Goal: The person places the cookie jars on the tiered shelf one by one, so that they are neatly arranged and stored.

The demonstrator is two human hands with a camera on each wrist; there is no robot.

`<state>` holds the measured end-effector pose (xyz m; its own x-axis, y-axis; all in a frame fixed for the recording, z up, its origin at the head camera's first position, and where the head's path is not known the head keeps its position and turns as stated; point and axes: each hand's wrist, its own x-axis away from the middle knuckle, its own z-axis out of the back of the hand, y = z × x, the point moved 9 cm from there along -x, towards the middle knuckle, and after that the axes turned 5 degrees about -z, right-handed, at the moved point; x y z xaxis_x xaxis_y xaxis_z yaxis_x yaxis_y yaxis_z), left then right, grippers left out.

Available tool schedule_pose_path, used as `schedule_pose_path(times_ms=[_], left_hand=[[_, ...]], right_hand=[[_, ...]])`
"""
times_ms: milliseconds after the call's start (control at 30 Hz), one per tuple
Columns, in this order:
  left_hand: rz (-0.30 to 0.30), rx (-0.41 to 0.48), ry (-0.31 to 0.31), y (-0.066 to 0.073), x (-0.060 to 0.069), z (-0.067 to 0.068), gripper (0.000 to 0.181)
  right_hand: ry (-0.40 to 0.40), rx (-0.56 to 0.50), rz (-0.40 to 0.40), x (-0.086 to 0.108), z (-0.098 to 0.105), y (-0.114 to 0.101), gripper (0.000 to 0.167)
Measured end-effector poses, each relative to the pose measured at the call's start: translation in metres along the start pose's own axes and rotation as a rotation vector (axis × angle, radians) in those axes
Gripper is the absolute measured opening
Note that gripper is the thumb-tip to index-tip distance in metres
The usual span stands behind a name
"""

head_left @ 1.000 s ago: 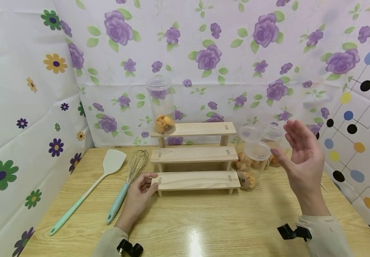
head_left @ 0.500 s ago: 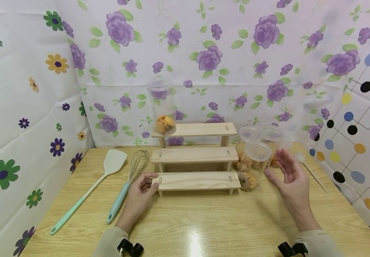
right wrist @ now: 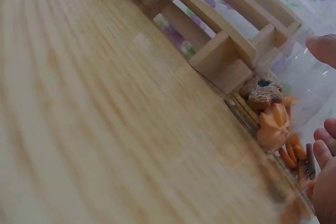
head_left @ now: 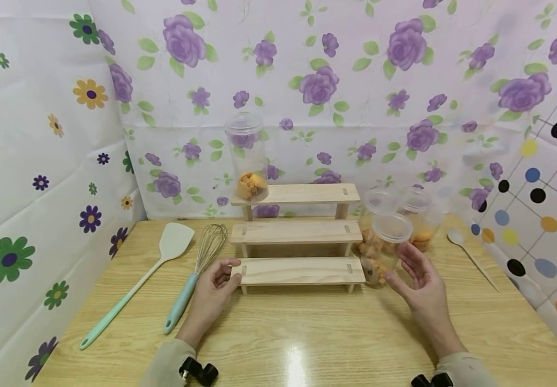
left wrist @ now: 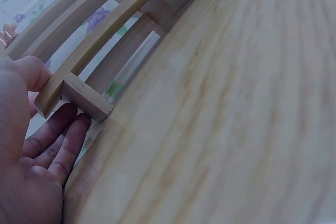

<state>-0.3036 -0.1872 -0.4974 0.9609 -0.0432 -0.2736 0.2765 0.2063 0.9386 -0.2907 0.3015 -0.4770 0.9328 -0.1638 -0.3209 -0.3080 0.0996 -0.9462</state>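
Observation:
My left hand (head_left: 211,294) holds the left end of the lowest tier of a three-tier wooden shelf (head_left: 302,271). In the left wrist view this hand (left wrist: 34,156) has thumb and forefinger at the end of the board (left wrist: 113,32), its other fingers below. At the shelf's right end stands a clear lidded jar (head_left: 388,244) with cookies low inside. My right hand (head_left: 426,293) is at the jar's right side, thumb and fingers spread and slightly bent; contact is unclear. The right wrist view shows the jar's cookies (right wrist: 274,124) beside the hand (right wrist: 326,182).
Two similar jars, one left (head_left: 377,203) and one right (head_left: 416,201), stand behind the front one. Another jar (head_left: 245,150) is on the top tier's left end. A spatula (head_left: 174,242) and whisk (head_left: 181,303) lie left, a spoon (head_left: 472,258) far right. Patterned cloth hangs behind.
My right hand has come down and left to the front jar, uncovering the spoon. My left hand keeps its hold on the shelf. The head view has shifted slightly.

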Motion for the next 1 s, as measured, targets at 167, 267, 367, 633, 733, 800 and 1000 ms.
schedule_pose_path(times_ms=[167,267,367,633,733,800,1000], left_hand=[[0.011,0.0,0.003,-0.001,0.001,0.001,0.028],[0.013,0.008,0.005,-0.002,0.002,0.002,0.029],[0.015,0.014,0.004,-0.004,0.002,0.003,0.029],[0.012,0.012,0.003,-0.002,0.001,0.001,0.029],[0.009,0.01,0.003,-0.001,0.001,0.001,0.029],[0.007,0.006,0.001,0.0,0.001,0.001,0.028],[-0.003,0.002,-0.005,0.002,0.0,-0.001,0.029]], right_hand=[[-0.036,0.053,-0.004,-0.001,-0.004,0.009,0.083],[-0.048,0.093,-0.001,-0.002,-0.008,0.011,0.083],[-0.05,0.127,0.005,-0.003,-0.011,0.011,0.083],[-0.044,0.15,0.03,-0.008,-0.016,0.011,0.079],[-0.037,0.157,0.032,-0.009,-0.017,0.012,0.076],[-0.029,0.154,0.033,-0.009,-0.017,0.011,0.074],[-0.009,0.125,0.046,-0.01,-0.016,0.009,0.07]])
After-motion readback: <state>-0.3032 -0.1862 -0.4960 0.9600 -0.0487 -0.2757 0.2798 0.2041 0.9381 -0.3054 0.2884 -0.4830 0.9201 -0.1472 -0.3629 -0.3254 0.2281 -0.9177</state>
